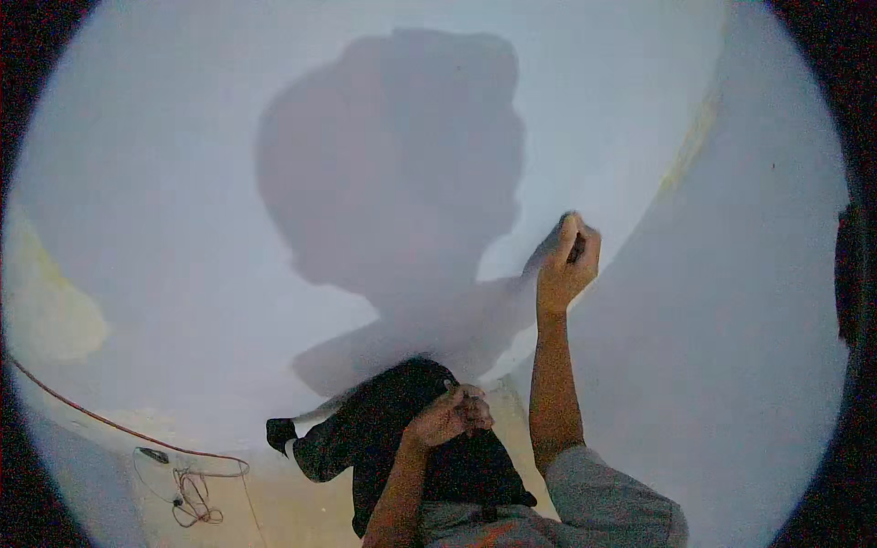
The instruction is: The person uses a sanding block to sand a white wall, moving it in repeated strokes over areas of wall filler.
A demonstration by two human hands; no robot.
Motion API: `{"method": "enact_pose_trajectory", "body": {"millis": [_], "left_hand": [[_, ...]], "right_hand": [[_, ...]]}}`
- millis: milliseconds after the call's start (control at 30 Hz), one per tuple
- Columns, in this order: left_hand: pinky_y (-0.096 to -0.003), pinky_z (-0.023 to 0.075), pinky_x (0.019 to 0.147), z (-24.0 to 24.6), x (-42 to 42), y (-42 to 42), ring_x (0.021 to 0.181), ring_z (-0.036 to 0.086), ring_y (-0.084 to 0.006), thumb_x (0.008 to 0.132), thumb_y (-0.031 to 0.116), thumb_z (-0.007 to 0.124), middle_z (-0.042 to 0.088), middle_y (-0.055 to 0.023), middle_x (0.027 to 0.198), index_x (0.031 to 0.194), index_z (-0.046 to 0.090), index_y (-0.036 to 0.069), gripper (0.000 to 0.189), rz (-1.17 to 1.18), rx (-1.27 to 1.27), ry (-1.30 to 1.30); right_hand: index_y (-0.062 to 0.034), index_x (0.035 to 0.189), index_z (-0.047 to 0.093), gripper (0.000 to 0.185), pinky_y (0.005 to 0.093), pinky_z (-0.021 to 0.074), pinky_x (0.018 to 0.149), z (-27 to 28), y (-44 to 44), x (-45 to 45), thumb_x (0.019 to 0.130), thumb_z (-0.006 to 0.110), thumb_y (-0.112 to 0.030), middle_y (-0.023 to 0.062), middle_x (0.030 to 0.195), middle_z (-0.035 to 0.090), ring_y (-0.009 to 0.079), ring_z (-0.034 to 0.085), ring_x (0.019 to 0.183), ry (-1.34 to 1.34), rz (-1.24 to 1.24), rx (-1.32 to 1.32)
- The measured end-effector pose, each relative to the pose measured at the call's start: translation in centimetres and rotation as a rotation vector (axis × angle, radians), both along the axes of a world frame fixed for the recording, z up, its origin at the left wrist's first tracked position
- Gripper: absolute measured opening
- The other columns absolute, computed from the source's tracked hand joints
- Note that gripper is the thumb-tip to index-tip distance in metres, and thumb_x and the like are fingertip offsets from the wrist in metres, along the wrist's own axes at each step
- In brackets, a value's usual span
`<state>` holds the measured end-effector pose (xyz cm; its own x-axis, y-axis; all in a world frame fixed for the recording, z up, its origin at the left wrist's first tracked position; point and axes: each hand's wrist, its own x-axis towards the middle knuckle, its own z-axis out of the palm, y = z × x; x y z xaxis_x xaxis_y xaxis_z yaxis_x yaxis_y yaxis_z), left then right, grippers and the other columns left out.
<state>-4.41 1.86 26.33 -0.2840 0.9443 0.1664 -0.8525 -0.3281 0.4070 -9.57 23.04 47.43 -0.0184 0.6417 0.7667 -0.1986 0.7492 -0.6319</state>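
My right hand point(574, 253) is raised against the white wall point(616, 123), close to its corner. The fingertips are pinched together and meet the edge of the hand's own shadow. A dark gap shows between thumb and fingers, and I cannot tell whether something small is in it. My left hand point(452, 416) is in front of my black trousers point(473, 472) with its fingers curled. A tiny pale spot shows at its fingertips, too blurred to name. The large shadow point(397, 157) of my head and shoulders falls on the wall.
A wall corner point(637, 226) runs down at the right. Yellowish patches point(62, 308) mark the left wall. A reddish cable point(123, 428) hangs along the lower left, above a loosely coiled cord point(195, 500) near the beige floor point(301, 510). My black shoe point(279, 435) is near the wall.
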Motion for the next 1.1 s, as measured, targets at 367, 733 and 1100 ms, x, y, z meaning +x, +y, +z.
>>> {"method": "enact_pose_trajectory", "body": {"millis": [367,733,1100], "left_hand": [[-0.0504,0.0443,0.092,-0.4,0.3,-0.2,0.094,0.061,-0.0263,0.095,0.036,0.047,0.063,-0.009,0.094,0.109,0.056,0.005,0.035,0.006,-0.049,-0.058],[-0.0495,0.0442,0.093,0.9,0.5,0.3,0.094,0.06,-0.0242,0.096,0.038,0.042,0.062,-0.0083,0.098,0.114,0.053,0.006,0.039,0.02,-0.002,0.059],[-0.0488,0.0452,0.088,0.1,0.8,0.4,0.093,0.06,-0.0273,0.095,0.038,0.045,0.062,-0.0092,0.099,0.11,0.058,0.006,0.038,-0.001,-0.051,-0.048]], "right_hand": [[0.0016,0.094,0.061,0.022,0.0244,0.0438,0.061,-0.5,0.2,-0.4,0.093,0.057,-0.02,0.0056,0.081,0.058,0.0092,0.051,0.068,0.036,-0.046,0.079],[0.0002,0.09,0.06,0.019,0.0235,0.0438,0.058,0.9,2.1,-0.2,0.093,0.057,-0.019,0.006,0.079,0.06,0.0082,0.05,0.065,0.074,-0.026,0.098],[0.0002,0.092,0.06,0.021,0.0274,0.0446,0.065,1.1,1.9,0.1,0.094,0.054,-0.02,0.0066,0.086,0.059,0.011,0.051,0.073,0.02,0.005,0.066]]}}
